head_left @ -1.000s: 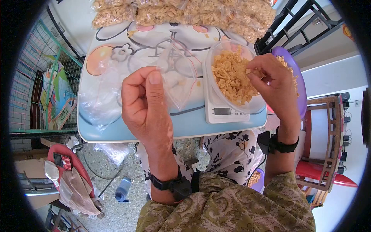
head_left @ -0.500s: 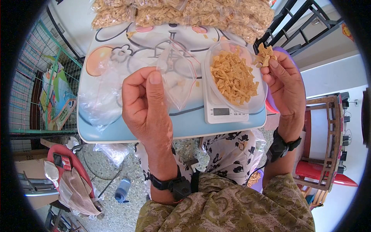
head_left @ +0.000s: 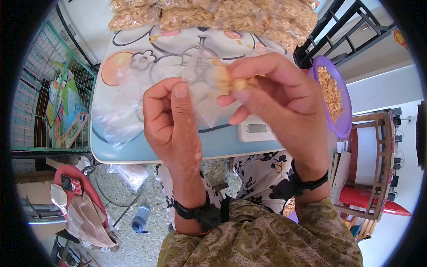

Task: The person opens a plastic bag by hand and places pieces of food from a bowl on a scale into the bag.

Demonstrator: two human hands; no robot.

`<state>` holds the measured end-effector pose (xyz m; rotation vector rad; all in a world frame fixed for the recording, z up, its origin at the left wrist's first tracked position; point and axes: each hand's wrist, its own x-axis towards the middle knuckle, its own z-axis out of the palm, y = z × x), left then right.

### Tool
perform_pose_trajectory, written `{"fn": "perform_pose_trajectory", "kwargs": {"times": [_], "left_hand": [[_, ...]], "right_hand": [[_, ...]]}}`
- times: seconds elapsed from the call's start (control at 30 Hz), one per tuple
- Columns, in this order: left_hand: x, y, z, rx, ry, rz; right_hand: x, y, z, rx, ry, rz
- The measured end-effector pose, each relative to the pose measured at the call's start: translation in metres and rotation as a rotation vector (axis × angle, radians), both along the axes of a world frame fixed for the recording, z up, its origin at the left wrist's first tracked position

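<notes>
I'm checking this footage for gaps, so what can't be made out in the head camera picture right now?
Head view:
- The scale: its reading is too small, and its platform is hidden behind the right hand.
- The clear bag: its opening is covered by the snack pieces and fingers.
- The packed bags: cut off by the top edge.

The right hand [head_left: 275,100] hides most of the scale [head_left: 260,130], whose display is too small to read
</notes>
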<state>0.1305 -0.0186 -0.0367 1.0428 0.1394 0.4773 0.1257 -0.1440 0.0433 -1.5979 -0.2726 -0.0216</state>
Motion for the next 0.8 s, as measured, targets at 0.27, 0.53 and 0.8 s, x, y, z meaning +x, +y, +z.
{"fn": "perform_pose_trajectory", "kwargs": {"times": [0.27,0.53,0.8], "left_hand": [[-0.002,0.006,0.003,-0.038,0.04,-0.018],[-0.002,0.009,0.003,-0.022,0.012,-0.005],[-0.002,0.007,0.003,-0.038,0.027,0.001]], "right_hand": [[0.008,0.011,-0.014,-0.798,-0.274,0.001],[0.006,0.025,-0.012,-0.768,-0.281,-0.092],[0.009,0.016,-0.011,-0.834,-0.492,0.032]]}}
